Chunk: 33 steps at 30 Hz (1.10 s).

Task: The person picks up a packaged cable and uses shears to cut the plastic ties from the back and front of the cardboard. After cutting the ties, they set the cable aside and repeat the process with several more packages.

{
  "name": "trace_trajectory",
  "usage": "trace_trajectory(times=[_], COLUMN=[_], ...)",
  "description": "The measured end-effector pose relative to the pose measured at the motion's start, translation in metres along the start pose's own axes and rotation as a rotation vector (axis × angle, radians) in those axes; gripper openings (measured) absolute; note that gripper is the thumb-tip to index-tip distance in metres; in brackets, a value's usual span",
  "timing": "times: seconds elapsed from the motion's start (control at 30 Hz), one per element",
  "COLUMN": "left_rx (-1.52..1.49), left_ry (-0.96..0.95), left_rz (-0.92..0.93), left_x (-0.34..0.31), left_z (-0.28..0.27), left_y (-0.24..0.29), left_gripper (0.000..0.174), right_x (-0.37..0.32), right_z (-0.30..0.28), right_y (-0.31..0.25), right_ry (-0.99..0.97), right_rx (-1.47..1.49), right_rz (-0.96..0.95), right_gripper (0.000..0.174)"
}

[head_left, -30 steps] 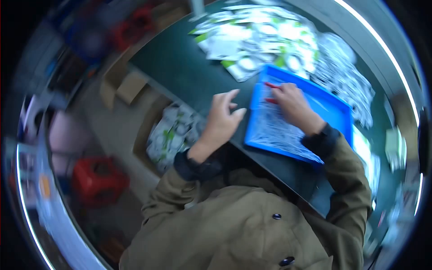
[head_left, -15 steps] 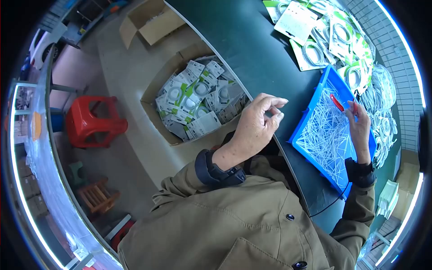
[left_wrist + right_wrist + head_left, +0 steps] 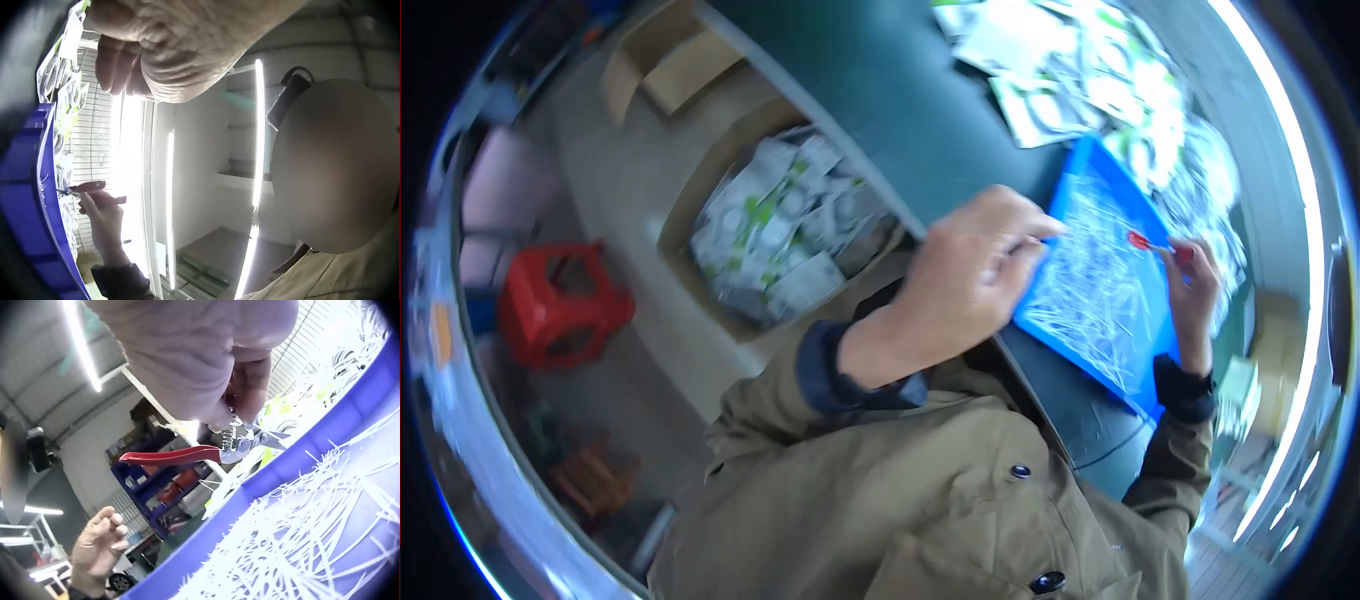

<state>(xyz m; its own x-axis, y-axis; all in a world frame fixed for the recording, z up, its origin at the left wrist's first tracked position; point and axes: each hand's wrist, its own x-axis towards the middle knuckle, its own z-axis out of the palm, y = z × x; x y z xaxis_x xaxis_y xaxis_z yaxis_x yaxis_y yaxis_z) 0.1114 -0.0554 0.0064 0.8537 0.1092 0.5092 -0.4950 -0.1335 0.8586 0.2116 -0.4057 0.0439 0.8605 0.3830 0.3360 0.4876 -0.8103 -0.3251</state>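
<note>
Cutters (image 3: 242,445) partly behind right hand (image 3: 203,356)

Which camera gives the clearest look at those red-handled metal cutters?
The right wrist view: the red-handled metal cutters appear close up, with spring and pointed blades distinct. The head view shows them tiny and blurred in the right hand; the left wrist view shows them small, both red handles visible.

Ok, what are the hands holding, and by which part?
The right hand holds the cutters by one red handle; the other handle sticks out free. The left hand appears empty.
</note>
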Motion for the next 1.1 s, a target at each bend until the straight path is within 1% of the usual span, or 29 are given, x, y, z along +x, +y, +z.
trace_trajectory(times=[0.03,0.07,0.1,0.13,0.2,0.27,0.3,0.37,0.47,0.5,0.6,0.63,0.7,0.73,0.77,0.8,0.87,0.9,1.0,1.03,1.1], left_rx=[-0.033,0.032,0.018,-0.055,-0.095,-0.017,-0.128,-0.317,-0.649,-0.699,-0.783,-0.817,-0.852,-0.87,-0.821,-0.771,-0.673,-0.562,-0.256,-0.231,-0.253], left_ry=[-0.029,-0.063,-0.106,-0.15,-0.237,-0.346,-0.369,-0.41,-0.668,-0.716,-0.885,-0.918,-0.881,-0.861,-0.816,-0.786,-0.723,-0.732,-0.647,-0.653,-0.67], left_rz=[-0.061,-0.039,-0.052,-0.132,-0.21,-0.191,-0.258,-0.422,-0.803,-0.888,-0.947,-0.967,-0.962,-0.957,-0.956,-0.932,-0.891,-0.823,-0.47,-0.445,-0.447], left_x=[0.01,0.021,0.029,0.038,0.057,0.075,0.077,0.084,0.091,0.091,0.087,0.085,0.083,0.082,0.082,0.083,0.087,0.092,0.093,0.094,0.091], left_z=[0.0,0.0,0.003,0.008,0.019,0.036,0.045,0.067,0.095,0.108,0.138,0.147,0.158,0.163,0.167,0.17,0.173,0.171,0.177,0.178,0.189], left_y=[0.006,0.008,0.007,0.01,0.017,0.021,0.021,0.019,0.024,0.028,0.038,0.042,0.045,0.045,0.043,0.039,0.033,0.032,0.028,0.027,0.028], left_gripper=[0.018,0.016,0.017,0.018,0.02,0.03,0.035,0.048,0.061,0.063,0.054,0.04,0.034,0.03,0.021,0.02,0.017,0.019,0.022,0.025,0.025], right_x=[-0.003,-0.007,-0.011,-0.015,-0.022,-0.032,-0.036,-0.044,-0.054,-0.056,-0.057,-0.057,-0.058,-0.058,-0.058,-0.059,-0.067,-0.074,-0.088,-0.091,-0.091], right_z=[-0.004,-0.01,-0.017,-0.021,-0.031,-0.035,-0.034,-0.039,-0.034,-0.034,-0.034,-0.034,-0.032,-0.036,-0.042,-0.048,-0.053,-0.051,-0.058,-0.065,-0.06], right_y=[-0.001,0.002,0.006,0.001,-0.006,-0.005,-0.008,-0.018,-0.019,-0.021,-0.026,-0.028,-0.027,-0.025,-0.024,-0.023,-0.018,-0.005,0.0,-0.004,-0.018], right_ry=[0.041,0.072,0.104,0.146,0.233,0.305,0.333,0.37,0.443,0.465,0.504,0.515,0.533,0.512,0.488,0.463,0.401,0.349,0.343,0.292,0.205], right_rx=[0.026,0.059,0.093,0.157,0.283,0.487,0.534,0.63,0.695,0.694,0.662,0.64,0.639,0.565,0.492,0.422,0.418,0.379,0.566,0.569,0.289], right_rz=[-0.003,0.015,0.031,0.052,0.065,0.094,0.038,0.021,-0.028,-0.034,-0.073,-0.07,-0.048,-0.055,-0.062,-0.067,0.091,0.115,0.345,0.374,0.259], right_gripper=[0.016,0.015,0.014,0.014,0.015,0.018,0.02,0.023,0.027,0.028,0.029,0.029,0.03,0.031,0.033,0.036,0.042,0.044,0.044,0.053,0.069])
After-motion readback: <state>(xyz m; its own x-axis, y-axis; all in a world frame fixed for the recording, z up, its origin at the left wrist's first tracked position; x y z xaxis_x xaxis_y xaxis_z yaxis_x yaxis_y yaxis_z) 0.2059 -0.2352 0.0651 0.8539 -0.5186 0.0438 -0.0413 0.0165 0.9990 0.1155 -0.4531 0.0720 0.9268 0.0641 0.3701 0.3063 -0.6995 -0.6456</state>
